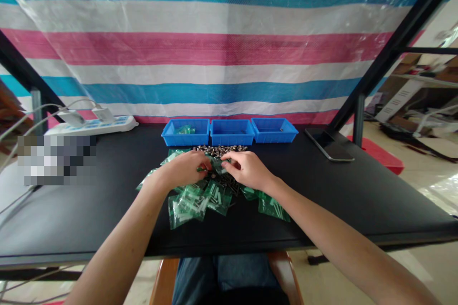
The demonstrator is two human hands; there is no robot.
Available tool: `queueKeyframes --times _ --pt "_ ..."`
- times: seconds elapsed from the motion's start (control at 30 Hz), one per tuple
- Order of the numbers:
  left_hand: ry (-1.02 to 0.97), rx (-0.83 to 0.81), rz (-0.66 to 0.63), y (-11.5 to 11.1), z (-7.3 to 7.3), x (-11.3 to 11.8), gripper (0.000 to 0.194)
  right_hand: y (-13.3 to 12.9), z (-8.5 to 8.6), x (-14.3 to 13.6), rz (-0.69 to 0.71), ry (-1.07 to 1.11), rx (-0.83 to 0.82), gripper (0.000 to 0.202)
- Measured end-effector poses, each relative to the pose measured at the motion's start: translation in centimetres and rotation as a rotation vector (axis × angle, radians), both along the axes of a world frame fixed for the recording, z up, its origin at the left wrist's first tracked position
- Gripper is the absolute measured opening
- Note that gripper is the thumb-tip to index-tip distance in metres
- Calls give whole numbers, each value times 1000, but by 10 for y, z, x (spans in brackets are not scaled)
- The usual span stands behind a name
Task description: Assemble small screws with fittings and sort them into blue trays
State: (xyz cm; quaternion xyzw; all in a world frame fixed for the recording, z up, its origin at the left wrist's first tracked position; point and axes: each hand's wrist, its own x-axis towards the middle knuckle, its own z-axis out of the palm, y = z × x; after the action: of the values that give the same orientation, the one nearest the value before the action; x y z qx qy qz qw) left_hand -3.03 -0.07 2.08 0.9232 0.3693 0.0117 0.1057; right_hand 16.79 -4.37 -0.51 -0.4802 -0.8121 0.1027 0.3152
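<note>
My left hand [189, 167] is closed, its curled fingers at the left edge of a small green plastic bag [219, 165]. A bit of green also shows by its fingertips. Facing it, my right hand [248, 167] pinches the right side of this bag between thumb and forefinger. Whatever the bag holds is too small to tell. Beneath and behind the hands lies a pile of small metal screws [229, 183]. Several filled green bags [191, 202] with pale plugs and screws lie to the front left, and another green bag [274, 206] lies by my right forearm.
Three blue bins stand in a row behind the pile: a left bin [186, 139] with green bags, a middle bin [232, 140] and a right bin [275, 137], each with a few small bits. A phone [329, 145] lies right; a power strip [93, 126] stands left.
</note>
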Motion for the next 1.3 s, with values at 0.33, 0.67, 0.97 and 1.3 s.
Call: queueKeyframes --times 0.33,0.67,0.97,1.3 --pt "-34 39 9 2 -2 -2 24 0 0 -1 10 4 0 17" --pt "90 4 128 -1 0 -3 19 0 0 -1 11 6 -10 17" --pt "-86 -22 99 -1 4 -4 19 0 -1 -2 0 -2 -9 16" --pt "-495 10 37 -12 4 10 15 -2 1 -2 45 33 32 15"
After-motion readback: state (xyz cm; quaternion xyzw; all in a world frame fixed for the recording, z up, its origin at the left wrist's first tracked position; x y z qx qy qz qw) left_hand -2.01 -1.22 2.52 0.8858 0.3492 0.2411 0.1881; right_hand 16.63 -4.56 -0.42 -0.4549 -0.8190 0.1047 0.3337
